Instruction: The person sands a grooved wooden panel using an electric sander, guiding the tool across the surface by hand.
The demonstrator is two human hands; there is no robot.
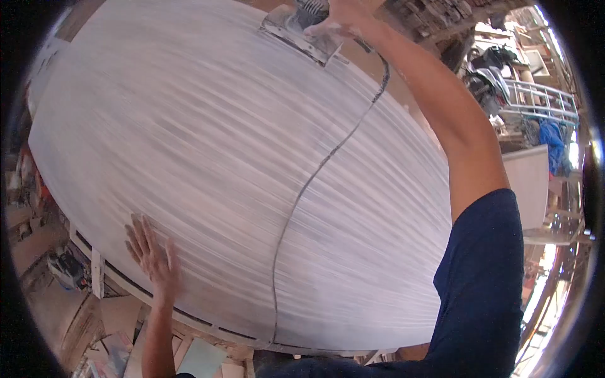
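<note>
Head camera view: a corded power sander point(293, 34) is seen at the top edge, its rectangular base plate set on the far part of a large pale board point(176, 145). The tool is gripped from above by the right hand point(346, 17), which is partly cut off by the frame; the arm is stretched forward from a dark blue sleeve point(482, 264). The left hand point(153, 253) is held open over the near left part of the board, fingers spread and nothing grasped; whether the surface is touched by the palm cannot be told.

The board is covered with long whitish streaks and is crossed by the black cord point(323, 162), which is led in a curve from the tool to the near edge. To the right, a leaning pale panel point(528, 183), a blue cloth point(552, 148) and a metal rack point(542, 101) can be seen. At lower left, a dark machine point(66, 269) is placed beside the board, among wood scraps.
</note>
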